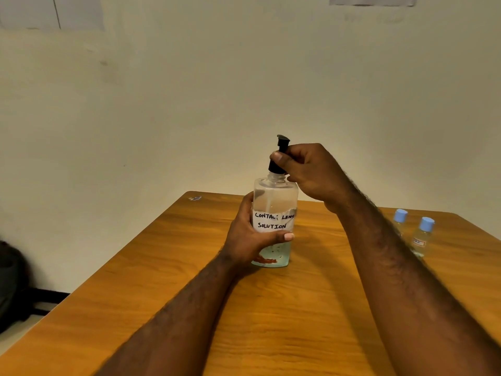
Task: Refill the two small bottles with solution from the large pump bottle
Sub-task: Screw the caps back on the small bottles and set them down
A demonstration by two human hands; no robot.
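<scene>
A large clear pump bottle (274,198) with a handwritten "contact lens solution" label stands upright in the middle of the wooden table (271,308). Only a little liquid shows at its bottom. My left hand (248,237) grips the bottle's body from the left, thumb across the front. My right hand (309,170) grips the black pump collar (274,167) at the neck; the pump head rises above my fingers. Two small clear bottles with blue caps (400,219) (423,234) stand upright at the right, partly hidden behind my right forearm.
The table's far edge lies just behind the pump bottle, with a pale wall beyond. A small scrap (194,198) lies at the far left corner. A dark bag (10,280) sits on the floor to the left.
</scene>
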